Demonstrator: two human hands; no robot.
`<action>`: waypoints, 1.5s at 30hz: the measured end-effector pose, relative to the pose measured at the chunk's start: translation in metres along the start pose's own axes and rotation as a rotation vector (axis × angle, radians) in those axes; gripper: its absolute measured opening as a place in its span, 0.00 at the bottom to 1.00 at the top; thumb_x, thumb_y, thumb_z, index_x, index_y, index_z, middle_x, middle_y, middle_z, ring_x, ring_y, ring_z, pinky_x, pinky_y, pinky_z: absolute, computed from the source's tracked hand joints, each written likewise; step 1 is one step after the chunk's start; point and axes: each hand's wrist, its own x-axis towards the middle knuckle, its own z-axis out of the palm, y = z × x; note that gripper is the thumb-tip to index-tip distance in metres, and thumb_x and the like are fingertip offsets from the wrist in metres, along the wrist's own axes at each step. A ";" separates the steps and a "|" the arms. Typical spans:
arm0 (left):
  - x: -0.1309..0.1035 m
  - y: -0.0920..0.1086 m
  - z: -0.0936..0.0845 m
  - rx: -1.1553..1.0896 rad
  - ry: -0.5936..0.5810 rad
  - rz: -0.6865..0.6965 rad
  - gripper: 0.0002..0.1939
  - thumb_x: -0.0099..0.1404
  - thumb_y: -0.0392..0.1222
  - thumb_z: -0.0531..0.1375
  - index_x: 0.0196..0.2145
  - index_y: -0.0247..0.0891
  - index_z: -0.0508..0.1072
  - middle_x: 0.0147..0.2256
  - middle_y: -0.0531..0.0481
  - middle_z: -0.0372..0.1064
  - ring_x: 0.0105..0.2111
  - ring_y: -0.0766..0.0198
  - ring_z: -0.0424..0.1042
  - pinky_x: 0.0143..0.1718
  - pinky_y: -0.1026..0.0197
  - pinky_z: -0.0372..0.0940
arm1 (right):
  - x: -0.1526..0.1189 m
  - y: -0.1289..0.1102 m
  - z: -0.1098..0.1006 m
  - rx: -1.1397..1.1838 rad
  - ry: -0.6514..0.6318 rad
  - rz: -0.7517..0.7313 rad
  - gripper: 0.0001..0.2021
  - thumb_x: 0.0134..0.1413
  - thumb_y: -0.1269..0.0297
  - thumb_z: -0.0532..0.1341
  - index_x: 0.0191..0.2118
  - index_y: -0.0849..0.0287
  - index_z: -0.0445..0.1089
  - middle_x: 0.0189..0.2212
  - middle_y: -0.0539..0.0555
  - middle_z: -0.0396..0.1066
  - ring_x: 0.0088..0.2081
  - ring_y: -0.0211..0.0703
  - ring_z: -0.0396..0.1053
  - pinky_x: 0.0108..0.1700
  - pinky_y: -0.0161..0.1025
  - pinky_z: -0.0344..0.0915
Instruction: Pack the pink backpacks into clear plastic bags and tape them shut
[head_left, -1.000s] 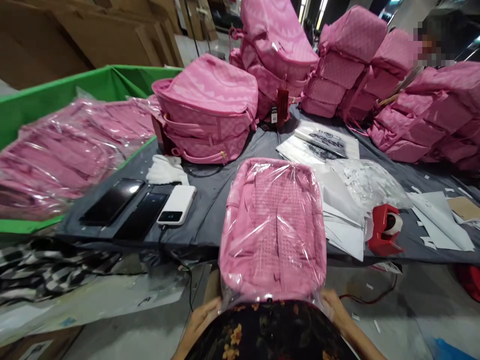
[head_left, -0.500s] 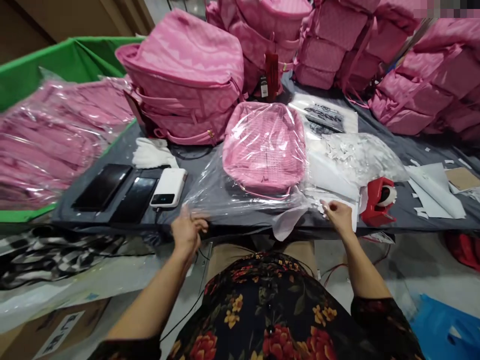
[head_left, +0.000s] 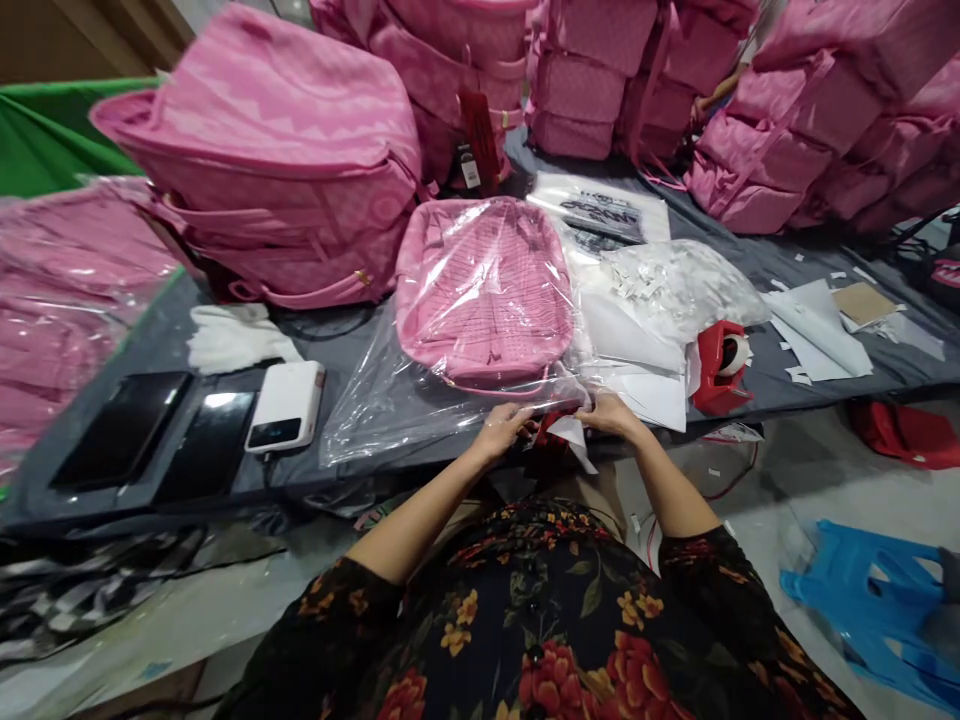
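L hand [head_left: 504,430], fingers curled (hold: can't tell), is nearer than R hand [head_left: 609,413], which pinches clear wrap [head_left: 375,420], to pink backpack [head_left: 485,295] just beyond, w/ long axis pointing away.

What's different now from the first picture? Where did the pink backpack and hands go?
The plastic-covered pink backpack moved away from the person, farther onto the table. The hands were at its sides; now the left hand and right hand are close together near the plastic's edge. A dark red piece now shows between them; their grip is unclear. The white power bank and red tape dispenser stayed put.
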 end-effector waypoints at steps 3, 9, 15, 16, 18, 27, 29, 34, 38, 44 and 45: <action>-0.010 -0.002 0.007 0.099 -0.100 0.051 0.24 0.60 0.59 0.60 0.40 0.33 0.78 0.32 0.45 0.74 0.30 0.62 0.72 0.29 0.65 0.62 | -0.009 0.002 -0.004 0.153 -0.072 0.111 0.20 0.53 0.62 0.64 0.51 0.61 0.73 0.40 0.55 0.76 0.33 0.41 0.72 0.34 0.34 0.71; -0.020 0.013 0.033 0.482 0.015 0.281 0.06 0.60 0.36 0.59 0.31 0.34 0.77 0.28 0.50 0.73 0.29 0.66 0.68 0.34 0.65 0.57 | -0.006 -0.011 0.003 0.044 0.169 0.234 0.12 0.56 0.59 0.66 0.43 0.60 0.76 0.44 0.58 0.76 0.47 0.50 0.75 0.45 0.38 0.74; -0.028 0.043 0.049 0.736 0.057 0.299 0.09 0.62 0.39 0.62 0.25 0.34 0.72 0.22 0.51 0.66 0.23 0.68 0.60 0.29 0.64 0.48 | -0.008 -0.013 -0.010 0.502 -0.076 0.193 0.18 0.52 0.58 0.68 0.47 0.62 0.73 0.43 0.56 0.76 0.34 0.41 0.74 0.27 0.33 0.72; -0.028 0.045 0.051 0.706 0.042 0.287 0.10 0.62 0.38 0.62 0.24 0.34 0.71 0.22 0.52 0.66 0.23 0.69 0.60 0.29 0.64 0.49 | -0.008 -0.012 -0.012 0.538 -0.084 0.191 0.21 0.49 0.56 0.70 0.47 0.62 0.72 0.44 0.57 0.76 0.34 0.42 0.74 0.27 0.34 0.73; -0.027 0.045 0.055 0.628 0.010 0.253 0.11 0.60 0.37 0.61 0.21 0.34 0.68 0.21 0.53 0.64 0.23 0.69 0.59 0.29 0.64 0.49 | -0.011 -0.006 -0.013 0.578 -0.073 0.211 0.28 0.41 0.54 0.75 0.47 0.62 0.71 0.42 0.57 0.76 0.34 0.43 0.74 0.27 0.35 0.73; -0.026 0.044 0.053 0.582 0.133 0.138 0.10 0.54 0.36 0.60 0.19 0.37 0.64 0.18 0.54 0.59 0.22 0.68 0.58 0.29 0.63 0.50 | -0.029 0.030 -0.007 0.181 -0.028 0.069 0.04 0.46 0.69 0.59 0.24 0.62 0.63 0.19 0.46 0.62 0.23 0.33 0.62 0.27 0.29 0.57; -0.019 0.049 0.058 0.596 0.152 0.123 0.11 0.54 0.37 0.61 0.18 0.37 0.64 0.18 0.54 0.60 0.23 0.67 0.59 0.29 0.62 0.49 | -0.039 0.028 -0.003 0.087 0.081 0.004 0.02 0.46 0.69 0.57 0.27 0.61 0.65 0.21 0.47 0.64 0.24 0.33 0.60 0.29 0.31 0.55; -0.008 0.049 0.080 0.424 0.016 0.127 0.13 0.62 0.44 0.61 0.23 0.36 0.68 0.20 0.51 0.67 0.23 0.64 0.67 0.30 0.63 0.57 | -0.076 0.017 0.016 0.067 0.230 -0.104 0.11 0.57 0.61 0.55 0.43 0.60 0.67 0.36 0.53 0.74 0.31 0.39 0.67 0.36 0.35 0.59; -0.010 0.033 0.081 0.347 -0.138 0.244 0.16 0.72 0.49 0.54 0.34 0.35 0.72 0.29 0.46 0.74 0.28 0.62 0.73 0.34 0.61 0.65 | -0.100 0.021 0.041 0.034 0.336 -0.085 0.16 0.60 0.55 0.57 0.49 0.58 0.66 0.40 0.55 0.75 0.36 0.44 0.72 0.38 0.36 0.62; 0.004 0.042 0.061 1.037 -0.170 0.856 0.21 0.72 0.33 0.55 0.61 0.38 0.70 0.55 0.38 0.70 0.57 0.52 0.68 0.59 0.51 0.61 | -0.108 0.047 0.068 -0.189 0.633 -0.154 0.12 0.68 0.61 0.53 0.44 0.59 0.72 0.38 0.58 0.74 0.37 0.43 0.73 0.36 0.35 0.63; 0.009 0.050 0.062 1.129 -0.246 0.962 0.22 0.73 0.33 0.55 0.62 0.41 0.70 0.60 0.39 0.66 0.62 0.50 0.64 0.62 0.48 0.58 | -0.109 0.052 0.072 -0.237 0.644 -0.177 0.12 0.68 0.63 0.53 0.44 0.60 0.72 0.39 0.59 0.74 0.37 0.43 0.72 0.36 0.35 0.63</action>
